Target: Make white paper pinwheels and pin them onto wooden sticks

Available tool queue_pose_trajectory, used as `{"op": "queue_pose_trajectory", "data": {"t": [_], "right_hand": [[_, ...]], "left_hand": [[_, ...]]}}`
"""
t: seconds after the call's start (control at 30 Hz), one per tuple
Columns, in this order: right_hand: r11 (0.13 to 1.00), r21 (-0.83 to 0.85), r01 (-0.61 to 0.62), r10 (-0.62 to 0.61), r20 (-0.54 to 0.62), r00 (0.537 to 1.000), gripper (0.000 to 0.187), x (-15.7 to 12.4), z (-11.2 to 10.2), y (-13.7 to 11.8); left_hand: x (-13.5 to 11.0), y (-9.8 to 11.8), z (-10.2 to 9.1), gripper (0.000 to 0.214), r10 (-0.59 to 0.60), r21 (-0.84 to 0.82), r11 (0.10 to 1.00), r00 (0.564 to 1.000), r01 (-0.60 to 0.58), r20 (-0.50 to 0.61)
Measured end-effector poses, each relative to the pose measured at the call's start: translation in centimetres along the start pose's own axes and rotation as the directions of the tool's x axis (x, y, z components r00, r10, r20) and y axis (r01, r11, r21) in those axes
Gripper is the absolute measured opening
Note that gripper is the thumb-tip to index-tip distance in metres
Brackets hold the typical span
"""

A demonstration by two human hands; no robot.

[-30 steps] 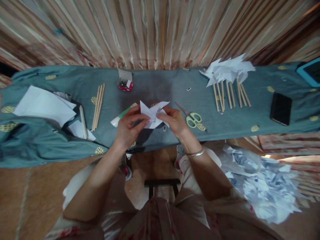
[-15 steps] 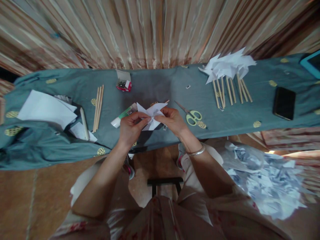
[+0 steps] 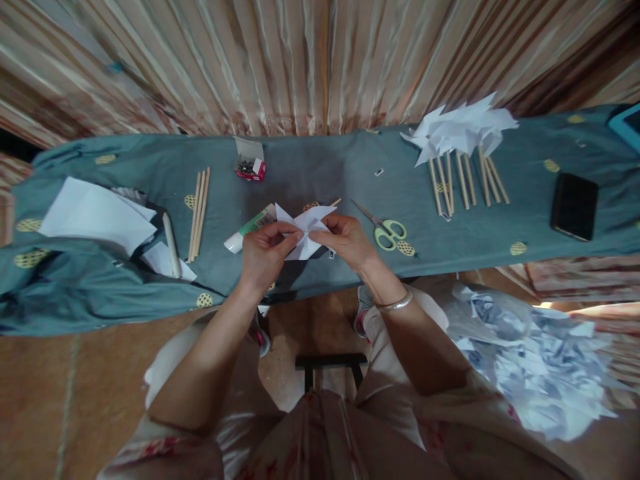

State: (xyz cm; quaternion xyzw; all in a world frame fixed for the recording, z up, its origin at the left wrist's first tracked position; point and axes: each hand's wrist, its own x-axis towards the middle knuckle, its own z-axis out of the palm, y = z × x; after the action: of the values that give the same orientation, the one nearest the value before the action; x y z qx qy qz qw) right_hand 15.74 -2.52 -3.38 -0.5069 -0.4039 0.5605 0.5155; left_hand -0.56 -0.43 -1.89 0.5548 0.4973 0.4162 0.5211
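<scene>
Head view showed the left hand (image 3: 263, 259) and right hand (image 3: 354, 245), each grip pinching the folded paper (image 3: 315, 217) above the counter (image 3: 310, 167), apparently gathering folds centrally; proceeding seemingly called for steady pressure.

Ahead of you, a pleated beige-and-brown curtain (image 3: 300, 67) spans the view behind a long, narrow table draped in grey-green cloth (image 3: 310, 157) printed with yellow, dark-flecked ovals. Below you, a brown floor (image 3: 30, 393) carries a pale line (image 3: 67, 400) at left; a dark frame (image 3: 330, 361) stands nearby. Light is dim, with one bright streak (image 3: 545, 305) at right.
</scene>
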Motion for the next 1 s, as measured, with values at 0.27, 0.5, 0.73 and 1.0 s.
{"op": "queue_pose_trajectory", "data": {"t": [0.27, 0.5, 0.73, 1.0], "right_hand": [[1.000, 0.023, -0.019, 0.019, 0.011, 1.000, 0.022, -0.08, 0.05, 0.05], [1.000, 0.015, -0.002, 0.001, 0.041, 0.999, 0.024, 0.01, -0.04, 0.18], [1.000, 0.009, -0.007, 0.007, 0.023, 1.000, 0.020, -0.13, -0.09, 0.15], [1.000, -0.028, -0.006, 0.006, 0.004, 1.000, 0.021, -0.16, -0.04, 0.08]], "left_hand": [[0.19, -0.69, -0.03, 0.012, 0.024, -0.001, 1.000, 1.000, -0.024, -0.001], [0.17, -0.89, -0.03, 0.012, 0.030, 0.007, 1.000, 0.999, -0.030, -0.023], [0.15, -0.77, -0.04, 0.012, 0.055, 0.001, 0.998, 0.998, -0.055, -0.019], [0.01, -0.30, 0.01, 0.013, 0.035, 0.056, 0.998, 0.998, -0.033, -0.042]]}}
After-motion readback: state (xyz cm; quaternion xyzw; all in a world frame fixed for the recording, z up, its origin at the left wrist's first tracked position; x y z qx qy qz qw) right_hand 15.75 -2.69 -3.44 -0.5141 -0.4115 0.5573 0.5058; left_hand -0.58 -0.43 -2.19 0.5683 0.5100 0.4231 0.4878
